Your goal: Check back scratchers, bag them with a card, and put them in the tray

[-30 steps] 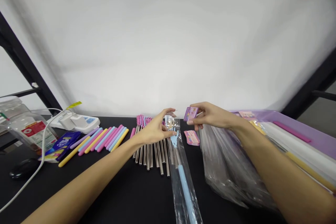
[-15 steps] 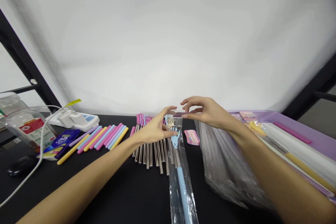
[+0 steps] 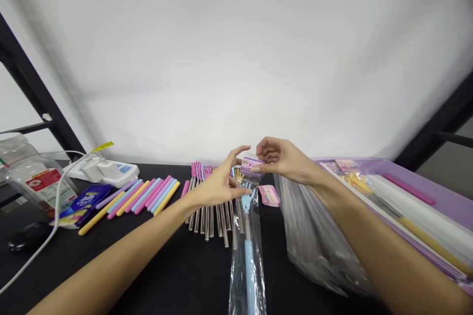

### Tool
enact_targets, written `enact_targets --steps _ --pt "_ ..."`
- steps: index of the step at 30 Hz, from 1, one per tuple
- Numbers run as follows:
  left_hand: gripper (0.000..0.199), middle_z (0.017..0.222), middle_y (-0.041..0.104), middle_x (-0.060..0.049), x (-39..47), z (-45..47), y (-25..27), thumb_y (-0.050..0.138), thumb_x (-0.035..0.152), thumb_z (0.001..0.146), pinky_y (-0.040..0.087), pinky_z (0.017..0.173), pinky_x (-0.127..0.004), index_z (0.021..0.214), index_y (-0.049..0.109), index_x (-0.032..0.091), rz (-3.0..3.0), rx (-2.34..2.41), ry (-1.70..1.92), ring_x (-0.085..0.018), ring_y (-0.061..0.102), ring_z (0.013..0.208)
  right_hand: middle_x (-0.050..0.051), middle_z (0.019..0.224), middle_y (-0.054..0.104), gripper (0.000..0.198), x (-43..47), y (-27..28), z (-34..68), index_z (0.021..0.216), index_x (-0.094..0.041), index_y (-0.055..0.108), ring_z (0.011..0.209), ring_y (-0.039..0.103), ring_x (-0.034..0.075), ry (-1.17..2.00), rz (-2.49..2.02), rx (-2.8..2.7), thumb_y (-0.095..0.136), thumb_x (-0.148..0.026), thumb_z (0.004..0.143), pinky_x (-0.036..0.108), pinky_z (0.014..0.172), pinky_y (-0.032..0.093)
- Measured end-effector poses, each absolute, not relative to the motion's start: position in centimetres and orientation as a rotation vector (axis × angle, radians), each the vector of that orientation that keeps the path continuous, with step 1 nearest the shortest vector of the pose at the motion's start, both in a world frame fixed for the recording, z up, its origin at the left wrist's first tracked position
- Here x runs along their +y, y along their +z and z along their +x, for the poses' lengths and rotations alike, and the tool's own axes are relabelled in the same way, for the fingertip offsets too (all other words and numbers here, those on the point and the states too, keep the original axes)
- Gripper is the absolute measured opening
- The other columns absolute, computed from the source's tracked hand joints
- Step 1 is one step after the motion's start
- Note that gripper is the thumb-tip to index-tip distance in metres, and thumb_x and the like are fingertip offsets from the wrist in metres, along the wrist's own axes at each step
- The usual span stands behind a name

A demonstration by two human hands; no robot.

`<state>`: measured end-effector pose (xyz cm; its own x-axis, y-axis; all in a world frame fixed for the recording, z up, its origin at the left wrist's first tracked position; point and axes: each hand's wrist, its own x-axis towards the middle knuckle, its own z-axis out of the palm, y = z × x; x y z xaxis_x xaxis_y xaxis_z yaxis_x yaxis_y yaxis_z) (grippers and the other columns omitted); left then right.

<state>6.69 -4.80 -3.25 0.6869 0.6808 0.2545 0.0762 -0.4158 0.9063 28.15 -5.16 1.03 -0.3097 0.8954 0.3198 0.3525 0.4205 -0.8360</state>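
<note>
A light-blue back scratcher (image 3: 250, 266) with a hand-shaped head and a metal rod lies inside a long clear plastic bag (image 3: 236, 275). My left hand (image 3: 218, 182) grips the bag near its upper end, thumb beside the scratcher's head, some fingers hidden behind. Between the thumb and fingers of my right hand (image 3: 283, 160) is a small pink and purple printed card (image 3: 252, 163), tilted at the bag's top end. Whether its lower edge is inside the bag I cannot tell. A small stack of similar pink cards (image 3: 269, 196) lies on the black table just to the right.
Metal back scratcher rods (image 3: 207, 216) with coloured heads lie left of the bag. Pastel handle tubes (image 3: 140, 196) are further left, near a purple packet (image 3: 84, 202), power strip (image 3: 118, 172), mouse (image 3: 29, 236) and jar (image 3: 40, 177). Clear bags (image 3: 314, 236) and a purple bin (image 3: 406, 170) occupy the right.
The card in my right hand has tipped so its printed face shows, and it has come slightly lower. The bagged scratcher's lower end has swung left.
</note>
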Motion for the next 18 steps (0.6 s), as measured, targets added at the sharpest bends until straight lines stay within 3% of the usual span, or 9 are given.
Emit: enact_targets --steps 3,6,13,18 --pt "0.089 0.136 0.035 -0.017 -4.73 6.64 -3.28 0.069 0.02 0.077 0.035 0.042 -0.018 0.146 0.017 0.043 1.886 0.603 0.785 0.002 0.048 0.046 0.003 0.081 0.066 0.034 -5.18 0.98 28.26 0.094 -0.017 0.064 0.077 0.063 0.017 0.842 -1.098 -1.872 0.079 -0.032 0.068 0.032 0.073 0.052" --pt "0.087 0.135 0.034 -0.017 -4.66 6.56 -3.32 0.069 0.02 0.077 0.036 0.043 -0.018 0.144 0.019 0.044 1.878 0.617 0.797 0.002 0.049 0.047 0.008 0.085 0.07 0.029 -5.22 0.94 28.31 0.092 -0.016 0.069 0.08 0.066 0.021 0.871 -1.129 -1.881 0.069 -0.042 0.079 0.037 0.074 0.054" --pt "0.09 0.131 0.039 -0.015 -4.6 6.63 -3.32 0.071 0.021 0.075 0.033 0.041 -0.017 0.145 0.018 0.044 1.861 0.591 0.781 0.003 0.046 0.045 0.006 0.076 0.071 0.029 -5.44 1.07 27.73 0.093 -0.016 0.068 0.071 0.066 0.019 0.744 -1.121 -1.853 0.072 -0.039 0.076 0.033 0.066 0.052" --pt "0.09 0.132 0.038 -0.016 -4.66 6.72 -3.33 0.071 0.021 0.075 0.034 0.042 -0.017 0.145 0.018 0.043 1.852 0.592 0.768 0.003 0.046 0.045 0.007 0.08 0.072 0.03 -5.55 1.11 27.73 0.097 -0.017 0.067 0.074 0.067 0.02 0.788 -1.113 -1.864 0.072 -0.038 0.076 0.034 0.069 0.053"
